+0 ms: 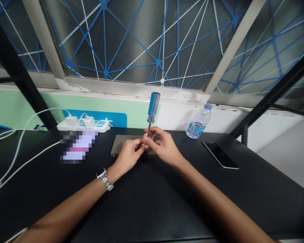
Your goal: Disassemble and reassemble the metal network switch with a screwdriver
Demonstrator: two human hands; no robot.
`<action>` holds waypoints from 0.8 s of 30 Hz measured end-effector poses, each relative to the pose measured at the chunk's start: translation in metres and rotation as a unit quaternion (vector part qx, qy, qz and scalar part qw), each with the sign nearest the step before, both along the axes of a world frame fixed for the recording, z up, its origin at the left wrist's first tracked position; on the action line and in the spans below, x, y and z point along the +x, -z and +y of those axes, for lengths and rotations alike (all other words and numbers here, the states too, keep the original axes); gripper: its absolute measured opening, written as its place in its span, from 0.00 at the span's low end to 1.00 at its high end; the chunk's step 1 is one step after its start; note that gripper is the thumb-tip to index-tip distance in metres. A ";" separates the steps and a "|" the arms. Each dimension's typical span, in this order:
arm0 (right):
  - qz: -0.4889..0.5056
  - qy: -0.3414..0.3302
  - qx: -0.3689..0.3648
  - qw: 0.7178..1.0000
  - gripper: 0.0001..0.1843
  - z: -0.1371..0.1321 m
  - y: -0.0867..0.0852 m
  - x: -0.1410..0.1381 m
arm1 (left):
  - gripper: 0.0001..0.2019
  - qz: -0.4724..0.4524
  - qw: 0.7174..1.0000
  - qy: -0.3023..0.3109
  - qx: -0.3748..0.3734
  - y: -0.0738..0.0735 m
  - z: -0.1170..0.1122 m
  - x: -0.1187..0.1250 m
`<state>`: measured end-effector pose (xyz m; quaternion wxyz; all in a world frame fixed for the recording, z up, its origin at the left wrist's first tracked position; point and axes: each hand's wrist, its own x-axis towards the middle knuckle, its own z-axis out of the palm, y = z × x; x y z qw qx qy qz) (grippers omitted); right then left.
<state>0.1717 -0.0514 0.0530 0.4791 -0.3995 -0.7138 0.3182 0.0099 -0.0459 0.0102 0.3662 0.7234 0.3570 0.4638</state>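
A screwdriver (154, 105) with a clear blue handle stands nearly upright, handle at the top. My right hand (167, 146) has its fingers closed around the lower part of the metal shaft. Beside it my left hand (129, 153), with a silver watch or bracelet (105, 179) at the wrist, pinches close to the screwdriver's lower end. Whatever is between the left fingertips is too small and covered to name. The tip of the screwdriver is hidden by the fingers. Under and behind both hands a flat brown box (116, 145) lies on the black table (147, 202).
A water bottle (199, 122) stands tilted in view near the wall, with a dark phone (220, 155) in front of it. On the left are a white power strip (98, 126) with plugs, trailing white cables (22, 135) and a pixelated item (78, 148).
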 end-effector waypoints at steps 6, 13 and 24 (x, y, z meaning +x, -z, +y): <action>0.023 -0.038 -0.042 0.998 0.12 0.000 -0.001 0.004 | 0.11 0.021 0.999 0.043 0.007 -0.004 -0.002 -0.003; 0.025 0.048 0.015 0.998 0.11 0.000 0.006 -0.002 | 0.08 -0.037 0.999 -0.011 -0.026 0.002 -0.002 0.002; 0.068 0.008 -0.021 0.997 0.12 -0.001 0.007 0.001 | 0.13 0.145 0.985 0.001 0.097 -0.010 -0.005 -0.012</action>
